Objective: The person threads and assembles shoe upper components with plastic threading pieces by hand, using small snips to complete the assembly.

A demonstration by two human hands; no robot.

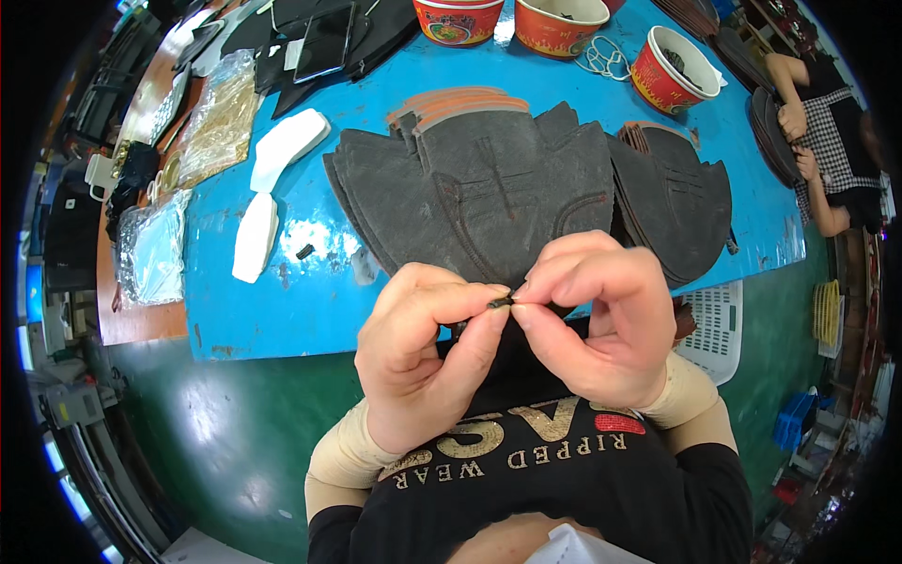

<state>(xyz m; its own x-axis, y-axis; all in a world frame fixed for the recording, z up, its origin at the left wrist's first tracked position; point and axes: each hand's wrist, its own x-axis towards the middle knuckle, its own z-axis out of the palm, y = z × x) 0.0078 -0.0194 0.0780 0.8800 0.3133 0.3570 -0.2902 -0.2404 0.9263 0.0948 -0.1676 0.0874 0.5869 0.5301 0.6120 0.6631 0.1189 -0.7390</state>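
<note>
My left hand and my right hand meet above the table's near edge, fingertips almost touching. Between thumb and forefinger of each is pinched a small dark strip-like piece, too small to identify. Just beyond them lies a stack of dark grey stitched panels with orange-brown edges. A second stack of similar panels rests at its right. To the left, a small black ribbed piece lies on the blue table, near two white pad-like shapes.
Red-patterned paper tubs stand along the far side, beside a looped white cord. A phone lies on black sheets at far left. Plastic bags sit left; a white basket is below right. Another person's hands show at right.
</note>
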